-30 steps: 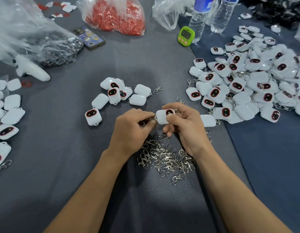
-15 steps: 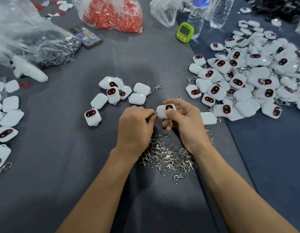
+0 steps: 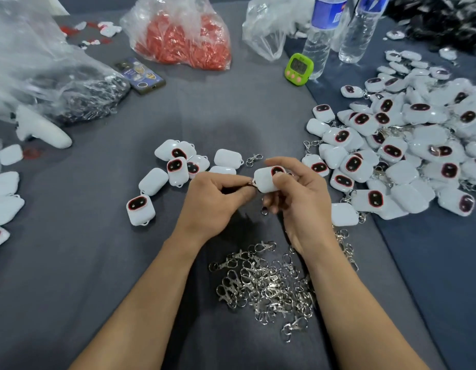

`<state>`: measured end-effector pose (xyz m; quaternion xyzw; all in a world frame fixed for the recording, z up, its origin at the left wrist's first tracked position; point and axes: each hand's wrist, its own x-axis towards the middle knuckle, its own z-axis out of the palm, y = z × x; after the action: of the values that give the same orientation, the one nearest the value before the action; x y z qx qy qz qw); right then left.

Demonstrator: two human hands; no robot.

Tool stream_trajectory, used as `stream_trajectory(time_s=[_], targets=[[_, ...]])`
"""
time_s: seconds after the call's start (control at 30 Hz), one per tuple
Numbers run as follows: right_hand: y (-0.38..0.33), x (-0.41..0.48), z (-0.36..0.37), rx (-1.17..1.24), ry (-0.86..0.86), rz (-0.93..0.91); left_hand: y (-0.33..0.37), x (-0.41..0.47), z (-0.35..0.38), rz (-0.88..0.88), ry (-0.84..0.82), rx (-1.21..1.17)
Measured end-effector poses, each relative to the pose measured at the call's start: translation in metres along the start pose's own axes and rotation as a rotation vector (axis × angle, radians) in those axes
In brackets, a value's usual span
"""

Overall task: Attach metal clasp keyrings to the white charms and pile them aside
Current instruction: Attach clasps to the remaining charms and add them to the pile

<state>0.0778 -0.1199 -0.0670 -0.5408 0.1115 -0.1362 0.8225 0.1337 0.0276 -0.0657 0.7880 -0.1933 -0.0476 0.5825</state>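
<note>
My right hand grips a white charm with a dark red-rimmed oval face, held just above the table. My left hand pinches a small metal clasp keyring against the charm's left edge; most of the keyring is hidden by my fingers. A heap of loose metal clasp keyrings lies below my hands. A small group of charms lies to the left of my hands. A large pile of charms with keyrings fills the right side.
More white charms lie along the left edge. At the back are a bag of red pieces, a clear bag of metal parts, a phone, a green timer and two water bottles.
Both hands keep working the same charm and keyring together, shifting slightly. The camera view has tilted a little, so everything sits lower in frame.
</note>
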Motion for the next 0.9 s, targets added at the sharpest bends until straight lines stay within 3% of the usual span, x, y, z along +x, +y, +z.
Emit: stream_trajectory(time_s=[0.2,0.4,0.5,0.57,0.73,0.8,0.9], targets=[[-0.002,0.015,-0.003,0.025,-0.030,0.118,0.002,-0.003,0.006,0.050,0.132,0.041],[0.003,0.021,-0.002,-0.130,-0.034,0.081,-0.002,-0.006,0.006,0.256,0.194,0.672],[0.005,0.021,0.000,-0.227,-0.043,0.042,-0.002,-0.006,0.010,0.290,0.181,0.800],[0.004,0.021,-0.001,-0.207,-0.040,0.052,-0.002,-0.005,0.011,0.211,0.155,0.681],[-0.003,0.023,-0.001,-0.015,-0.046,0.165,0.000,0.003,0.008,-0.055,0.192,0.054],[-0.004,0.024,-0.001,0.019,-0.053,0.181,0.002,0.005,0.009,-0.067,0.183,-0.017],[-0.003,0.024,-0.002,0.011,-0.057,0.170,0.002,0.002,0.010,0.027,0.200,0.095]])
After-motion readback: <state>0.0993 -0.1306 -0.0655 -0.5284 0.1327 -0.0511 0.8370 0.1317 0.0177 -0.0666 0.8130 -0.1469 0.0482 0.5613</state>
